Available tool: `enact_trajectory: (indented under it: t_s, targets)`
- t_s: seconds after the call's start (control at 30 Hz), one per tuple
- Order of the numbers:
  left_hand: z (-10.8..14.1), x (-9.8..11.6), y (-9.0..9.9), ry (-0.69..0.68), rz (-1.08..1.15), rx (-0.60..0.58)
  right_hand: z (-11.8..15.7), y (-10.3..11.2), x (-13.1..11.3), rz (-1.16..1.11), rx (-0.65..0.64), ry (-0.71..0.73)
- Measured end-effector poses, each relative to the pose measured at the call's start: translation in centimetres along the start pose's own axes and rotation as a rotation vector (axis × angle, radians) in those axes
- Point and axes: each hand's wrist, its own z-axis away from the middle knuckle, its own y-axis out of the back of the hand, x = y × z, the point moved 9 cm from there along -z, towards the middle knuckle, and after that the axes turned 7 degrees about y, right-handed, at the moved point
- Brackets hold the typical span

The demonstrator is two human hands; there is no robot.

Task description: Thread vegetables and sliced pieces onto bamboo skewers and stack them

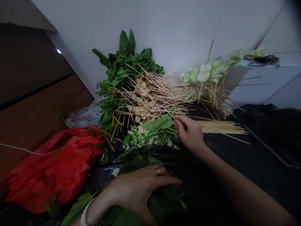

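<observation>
My right hand [191, 131] is closed in a pinch at the right end of a long green leaf [160, 123], whose stem points up beside the fingertips. Whether a skewer is also between the fingers cannot be made out. Under it lie chopped green stems [137, 138] with white bits. My left hand [141, 185], wearing a ring and a bead bracelet, rests palm down with fingers apart on a heap of loose green leaves [162, 204]. Just behind the right hand, skewers with pale round slices [143, 110] are piled up.
Skewered leafy greens [122, 69] stand against the wall, with skewered pale cabbage [209, 72] to the right. A bundle of bare skewers [223, 127] lies right of my hand. At left is a red plastic bag [61, 169]; black plastic [235, 166] covers the surface.
</observation>
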Motion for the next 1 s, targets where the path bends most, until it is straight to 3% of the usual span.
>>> enact_trajectory:
  t_s: [0.13,0.3,0.43,0.47,0.57,0.63,1.0]
  targets:
    - [0.0,-1.5,1.9,0.099,0.038,0.135,0.0,-0.1,0.0,-0.009,-0.009,-0.007]
    - [1.3,-3.1,7.2,0.143,0.122,0.576,0.0,0.0,0.1,-0.012,0.0,-0.004]
    - [1.2,-3.1,7.1,0.096,0.339,0.466,0.1,-0.1,0.4,-0.023,-0.001,-0.019]
    - [1.4,-3.4,7.3,0.101,0.418,0.488,0.1,-0.1,0.5,-0.026,0.0,-0.019]
    - [2.5,-4.7,9.0,0.155,0.526,0.735,0.1,0.0,0.4,-0.024,0.009,-0.016]
    - [2.7,-5.1,9.4,0.168,0.502,0.817,0.0,0.0,0.3,-0.017,0.008,-0.015]
    - [0.5,-2.6,6.9,0.037,0.24,0.58,0.2,-0.4,0.2,-0.035,-0.002,-0.016]
